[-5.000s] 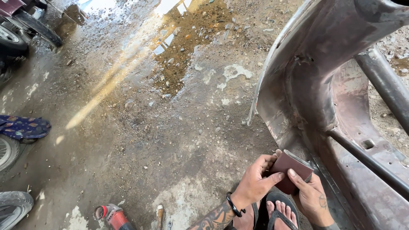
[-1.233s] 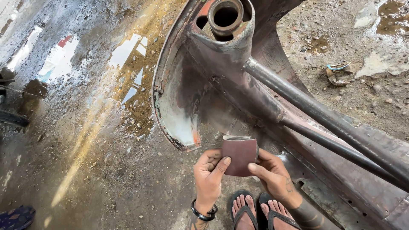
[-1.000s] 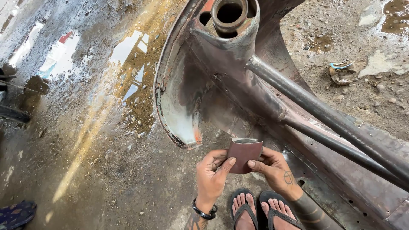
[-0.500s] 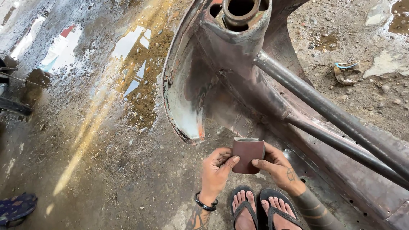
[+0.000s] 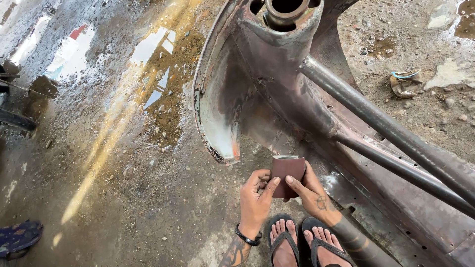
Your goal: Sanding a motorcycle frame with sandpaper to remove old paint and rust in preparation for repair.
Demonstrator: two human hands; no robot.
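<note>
While held: folded reddish-brown sandpaper

Both hands meet low in view, left hand and right hand with fingers pinching together.

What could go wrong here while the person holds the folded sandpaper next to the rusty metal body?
1. The curved panel edge looks ragged and rusted, close to the left hand and right hand, both bare, so a cut seems possible.
2. The feet wear only open sandals near the metal frame.
3. Puddles wet the ground, so a slip is possible.
</note>
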